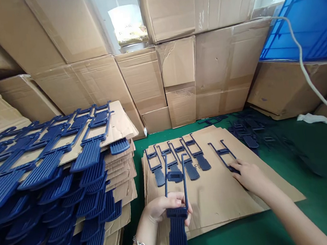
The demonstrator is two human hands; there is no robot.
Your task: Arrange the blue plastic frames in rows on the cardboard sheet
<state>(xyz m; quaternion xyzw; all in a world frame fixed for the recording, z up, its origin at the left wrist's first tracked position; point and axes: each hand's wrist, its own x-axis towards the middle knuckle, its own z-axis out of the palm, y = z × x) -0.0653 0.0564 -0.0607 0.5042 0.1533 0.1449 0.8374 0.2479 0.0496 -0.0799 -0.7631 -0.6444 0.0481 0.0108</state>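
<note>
My left hand (174,204) is closed around a dark blue plastic frame (178,234) with two long hooked arms, a crossbar and a ribbed paddle end, held upright close to me. My right hand (249,176) has its fingers closed on the lower end of a similar blue frame (222,152) that lies on a cardboard sheet (218,202); its paddle is hidden under the hand. Several more of these frames (195,150) lie in a row on the left part of the sheet, paddles towards me.
On the left rises a tall stack of cardboard layers (129,169) with many blue frames (86,154) overhanging its edge. Loose blue parts (248,129) lie on the green table (323,140) at right. Cardboard boxes (218,62) wall off the back. A white cable (300,53) hangs beside a blue crate (305,25).
</note>
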